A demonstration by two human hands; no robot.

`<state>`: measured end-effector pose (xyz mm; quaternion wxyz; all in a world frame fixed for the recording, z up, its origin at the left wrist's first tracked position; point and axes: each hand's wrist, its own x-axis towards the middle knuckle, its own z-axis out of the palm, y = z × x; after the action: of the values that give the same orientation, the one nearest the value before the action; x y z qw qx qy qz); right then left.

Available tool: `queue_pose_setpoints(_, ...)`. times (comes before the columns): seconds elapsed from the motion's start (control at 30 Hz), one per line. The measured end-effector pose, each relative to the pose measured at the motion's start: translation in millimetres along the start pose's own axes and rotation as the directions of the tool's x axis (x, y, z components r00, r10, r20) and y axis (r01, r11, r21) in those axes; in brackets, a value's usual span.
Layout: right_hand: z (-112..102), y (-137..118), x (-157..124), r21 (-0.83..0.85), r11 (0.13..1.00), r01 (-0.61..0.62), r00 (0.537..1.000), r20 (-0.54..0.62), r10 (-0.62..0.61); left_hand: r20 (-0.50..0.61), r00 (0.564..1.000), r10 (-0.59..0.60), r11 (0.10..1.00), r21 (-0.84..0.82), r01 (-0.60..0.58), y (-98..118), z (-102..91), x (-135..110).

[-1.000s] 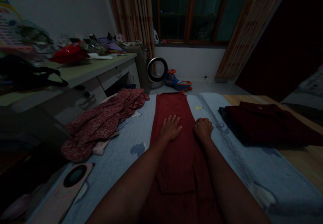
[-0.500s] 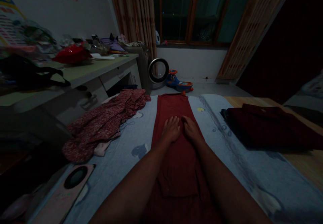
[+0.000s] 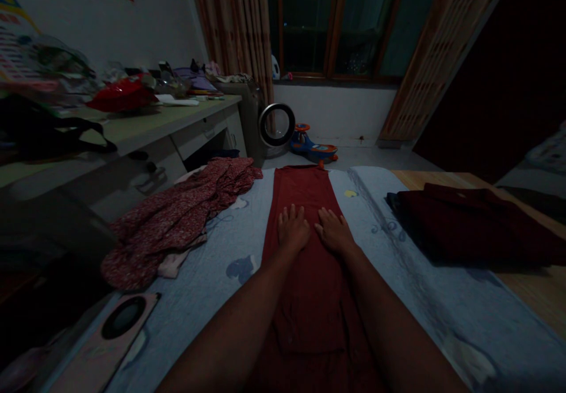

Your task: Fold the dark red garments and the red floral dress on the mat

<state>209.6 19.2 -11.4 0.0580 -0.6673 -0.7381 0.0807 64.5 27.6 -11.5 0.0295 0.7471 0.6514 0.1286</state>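
A dark red garment [image 3: 305, 298], folded into a long strip, lies lengthwise on the light blue bedding [image 3: 239, 239]. My left hand [image 3: 294, 228] rests flat on it with fingers spread. Beside it, my right hand [image 3: 335, 231] is also laid on the cloth, palm down, fingers apart. A small gap separates the two hands. Neither holds anything. The garment's near end runs out of view between my forearms.
At left lie a crumpled red patterned garment [image 3: 190, 216] and a pink phone-shaped object [image 3: 106, 346]. Folded dark clothes [image 3: 473, 222] sit at right. Beyond the bed are a cluttered desk [image 3: 145, 124], an open round washer door [image 3: 276, 124] and a blue ride-on toy [image 3: 312, 145].
Both hands have spread their fingers more and lie flatter on the garment. My left hand has shifted slightly left, and the view has moved a little.
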Motion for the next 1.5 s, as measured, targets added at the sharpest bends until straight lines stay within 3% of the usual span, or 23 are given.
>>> queue_pose_setpoints(0.17, -5, 8, -4, -0.037, 0.985, -0.168, 0.986, 0.001, 0.168, -0.021, 1.000, 0.002, 1.000, 0.008, -0.002, 0, 2.2, 0)
queue_pose_setpoints(0.3, -10, 14, -6, -0.027, 0.956, -0.292, 0.949, -0.132, 0.287, -0.016, 1.000, 0.000, 1.000, 0.008, 0.000, 0, 2.0, 0)
queue_pose_setpoints(0.37, -12, 12, -4, -0.019, 0.978, -0.210, 0.954, -0.222, 0.201, -0.017, 1.000, 0.000, 1.000, 0.010, 0.000, 1, 1.9, 0)
queue_pose_setpoints(0.43, -11, 7, -1, -0.002, 1.000, -0.028, 0.968, -0.250, 0.026, -0.013, 1.000, 0.002, 1.000, 0.013, -0.002, 1, 2.0, 0)
queue_pose_setpoints(0.5, -7, 2, 1, 0.035, 0.991, 0.129, 0.974, -0.192, -0.120, 0.000, 1.000, 0.002, 1.000, 0.014, -0.002, 0, 2.0, 0)
queue_pose_setpoints(0.57, -2, -3, 3, 0.061, 0.984, 0.170, 0.980, -0.112, -0.163, 0.005, 1.000, 0.003, 1.000, 0.017, -0.003, 0, 2.0, 0)
queue_pose_setpoints(0.9, 1, -2, -1, 0.005, 0.991, -0.131, 0.991, -0.022, 0.131, -0.032, 0.999, -0.005, 1.000, 0.001, 0.005, -4, 3.8, -1)
queue_pose_setpoints(1.07, -15, 10, 7, 0.006, 0.969, -0.247, 0.968, 0.047, 0.247, -0.040, 0.999, -0.001, 1.000, 0.004, 0.001, -2, 2.4, -2)
queue_pose_setpoints(1.17, -28, 9, 24, 0.021, 0.960, -0.279, 0.960, 0.017, 0.279, -0.020, 1.000, -0.011, 1.000, 0.006, 0.012, -1, -1.1, -2)
queue_pose_setpoints(1.23, -31, 2, 36, 0.092, 0.976, -0.199, 0.976, -0.071, 0.206, -0.004, 1.000, -0.013, 1.000, 0.007, 0.013, -1, -3.3, -2)
queue_pose_setpoints(1.33, -18, -9, 46, 0.201, 0.978, 0.051, 0.975, -0.221, -0.005, 0.011, 1.000, -0.012, 1.000, 0.000, 0.012, -1, -4.8, -2)
queue_pose_setpoints(1.4, -3, -13, 47, 0.215, 0.967, 0.139, 0.969, -0.232, -0.088, 0.017, 1.000, -0.014, 1.000, -0.007, 0.014, -2, -4.9, -1)
queue_pose_setpoints(1.5, 14, -12, 43, 0.186, 0.969, 0.164, 0.970, -0.209, -0.124, 0.025, 1.000, -0.014, 1.000, -0.013, 0.015, -2, -4.5, -1)
